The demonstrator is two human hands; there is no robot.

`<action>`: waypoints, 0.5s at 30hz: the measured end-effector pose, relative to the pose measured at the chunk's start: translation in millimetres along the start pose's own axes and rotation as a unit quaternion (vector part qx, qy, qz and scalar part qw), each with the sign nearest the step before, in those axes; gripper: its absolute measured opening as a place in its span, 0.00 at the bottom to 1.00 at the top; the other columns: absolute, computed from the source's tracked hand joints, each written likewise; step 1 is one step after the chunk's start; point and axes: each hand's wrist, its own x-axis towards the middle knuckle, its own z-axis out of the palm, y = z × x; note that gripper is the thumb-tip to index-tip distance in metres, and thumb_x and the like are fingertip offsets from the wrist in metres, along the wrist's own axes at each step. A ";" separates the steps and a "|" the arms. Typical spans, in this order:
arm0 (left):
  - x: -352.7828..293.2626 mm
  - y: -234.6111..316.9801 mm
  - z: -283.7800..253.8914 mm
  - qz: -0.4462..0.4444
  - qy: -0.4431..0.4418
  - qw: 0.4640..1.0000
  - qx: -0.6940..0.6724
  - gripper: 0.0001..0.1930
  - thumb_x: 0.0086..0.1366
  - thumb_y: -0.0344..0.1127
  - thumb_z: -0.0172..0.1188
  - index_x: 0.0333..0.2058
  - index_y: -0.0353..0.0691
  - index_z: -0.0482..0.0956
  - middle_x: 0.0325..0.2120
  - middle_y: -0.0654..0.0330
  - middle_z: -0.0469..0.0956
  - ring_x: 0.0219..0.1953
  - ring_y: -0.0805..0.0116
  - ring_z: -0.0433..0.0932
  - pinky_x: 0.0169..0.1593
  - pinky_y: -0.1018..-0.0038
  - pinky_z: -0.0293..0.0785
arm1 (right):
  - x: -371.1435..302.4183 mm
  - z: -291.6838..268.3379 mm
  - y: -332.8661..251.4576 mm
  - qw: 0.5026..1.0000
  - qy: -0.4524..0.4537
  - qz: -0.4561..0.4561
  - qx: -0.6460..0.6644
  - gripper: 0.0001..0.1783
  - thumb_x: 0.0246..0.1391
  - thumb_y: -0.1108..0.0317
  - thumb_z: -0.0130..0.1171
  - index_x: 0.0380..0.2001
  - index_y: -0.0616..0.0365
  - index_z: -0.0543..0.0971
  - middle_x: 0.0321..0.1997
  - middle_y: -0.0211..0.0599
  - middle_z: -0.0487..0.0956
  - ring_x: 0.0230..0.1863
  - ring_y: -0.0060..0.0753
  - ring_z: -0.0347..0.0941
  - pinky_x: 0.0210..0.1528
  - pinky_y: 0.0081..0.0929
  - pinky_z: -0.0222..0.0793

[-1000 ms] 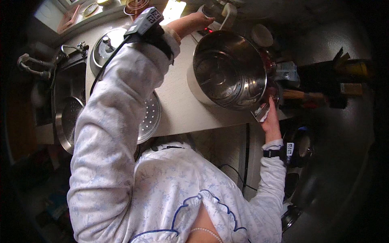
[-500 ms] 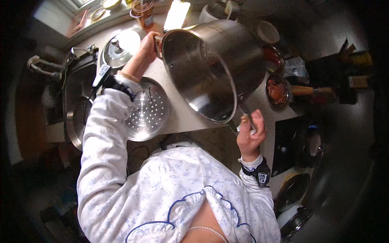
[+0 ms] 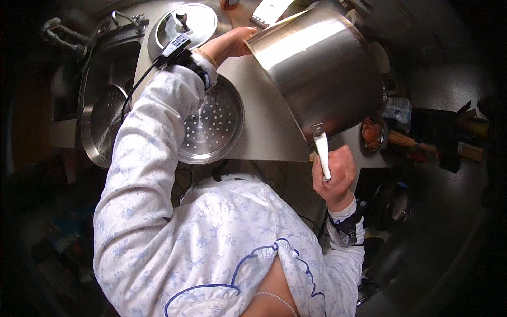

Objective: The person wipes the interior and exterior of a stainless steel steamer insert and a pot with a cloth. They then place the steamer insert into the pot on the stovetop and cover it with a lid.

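Right-hand fingers point(image 3: 344, 158) are clamped on the pale metal handle point(image 3: 322, 156) of a cylindrical stainless-steel pot point(image 3: 322, 74); left-hand fingers point(image 3: 244, 44) meet its opposite side, closure cannot be told. Pot is tilted between them above the off-white counter point(image 3: 264, 127), apparently for balanced support.

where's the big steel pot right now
In the head view, the steel pot is tilted at the upper right of centre, over the counter, with the left hand at its rim and the right hand gripping its handle.
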 end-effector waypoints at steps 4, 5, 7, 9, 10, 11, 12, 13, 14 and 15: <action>4.8 -2.6 -4.4 0.054 -0.087 0.994 0.026 0.17 0.62 0.39 0.55 0.45 0.32 0.75 0.41 0.55 0.79 0.38 0.71 0.74 0.43 0.69 0.71 | 7.3 3.4 -2.3 1.000 0.001 -0.011 0.010 0.16 0.38 0.79 0.63 0.19 0.56 0.63 0.18 0.36 0.65 0.18 0.37 0.62 0.18 0.29 0.56; 3.3 -1.3 -3.8 0.079 -0.057 0.990 0.102 0.17 0.61 0.39 0.56 0.43 0.33 0.76 0.38 0.54 0.79 0.36 0.71 0.75 0.41 0.68 0.72 | 8.9 4.6 -3.0 1.000 -0.011 -0.023 0.015 0.17 0.38 0.79 0.63 0.19 0.56 0.63 0.17 0.36 0.65 0.18 0.37 0.62 0.18 0.29 0.56; -1.1 2.1 -1.2 0.126 -0.015 0.949 0.287 0.16 0.60 0.41 0.57 0.40 0.33 0.78 0.34 0.53 0.81 0.33 0.70 0.76 0.38 0.67 0.72 | 12.3 6.4 -4.1 0.998 -0.040 -0.044 0.019 0.17 0.38 0.79 0.63 0.18 0.56 0.63 0.17 0.36 0.65 0.17 0.37 0.62 0.18 0.29 0.56; -5.1 5.3 0.6 0.217 0.027 0.898 0.382 0.17 0.57 0.43 0.59 0.35 0.31 0.79 0.29 0.48 0.80 0.29 0.68 0.76 0.34 0.66 0.72 | 15.5 7.2 -4.9 0.998 -0.045 -0.053 0.002 0.17 0.38 0.79 0.63 0.18 0.56 0.63 0.17 0.36 0.64 0.17 0.37 0.61 0.18 0.28 0.56; -5.8 6.4 1.4 0.226 0.029 0.895 0.383 0.18 0.56 0.43 0.60 0.36 0.31 0.78 0.29 0.48 0.80 0.29 0.68 0.76 0.34 0.67 0.72 | 16.9 7.2 -5.1 0.998 -0.039 -0.051 0.001 0.17 0.38 0.79 0.63 0.19 0.56 0.63 0.17 0.36 0.64 0.17 0.37 0.61 0.18 0.29 0.56; -6.3 5.9 0.9 0.237 0.033 0.890 0.389 0.19 0.56 0.44 0.60 0.37 0.31 0.78 0.30 0.47 0.79 0.29 0.67 0.76 0.34 0.68 0.72 | 17.9 7.2 -5.6 0.998 -0.038 -0.052 0.006 0.16 0.38 0.79 0.63 0.19 0.56 0.63 0.17 0.36 0.64 0.17 0.37 0.61 0.19 0.29 0.56; -5.2 6.0 0.6 0.193 0.010 0.930 0.312 0.18 0.56 0.43 0.60 0.37 0.32 0.78 0.29 0.50 0.79 0.28 0.69 0.75 0.34 0.69 0.71 | 19.1 6.7 -5.8 0.999 -0.027 -0.039 0.003 0.16 0.38 0.80 0.63 0.19 0.56 0.64 0.18 0.36 0.64 0.18 0.37 0.61 0.19 0.29 0.56; -3.4 4.6 -0.3 0.146 -0.005 0.963 0.228 0.17 0.56 0.43 0.61 0.36 0.32 0.79 0.28 0.52 0.79 0.28 0.71 0.74 0.35 0.70 0.71 | 20.0 6.6 -6.3 0.999 -0.019 -0.029 0.004 0.16 0.38 0.80 0.63 0.20 0.56 0.64 0.18 0.36 0.65 0.18 0.38 0.61 0.19 0.30 0.55; -0.6 3.0 -1.3 0.099 -0.011 0.984 0.144 0.17 0.57 0.42 0.61 0.36 0.33 0.79 0.28 0.55 0.79 0.28 0.73 0.72 0.35 0.71 0.71 | 20.8 6.3 -6.4 1.000 -0.013 -0.014 0.001 0.16 0.38 0.80 0.63 0.21 0.57 0.64 0.18 0.36 0.65 0.18 0.38 0.61 0.19 0.31 0.55; 3.7 1.4 -1.1 0.079 -0.022 0.991 0.109 0.15 0.57 0.41 0.61 0.35 0.34 0.80 0.27 0.58 0.79 0.27 0.76 0.71 0.34 0.72 0.70 | 21.3 6.3 -6.8 1.000 -0.003 -0.012 -0.003 0.15 0.38 0.81 0.63 0.21 0.57 0.64 0.18 0.36 0.65 0.18 0.38 0.61 0.19 0.31 0.54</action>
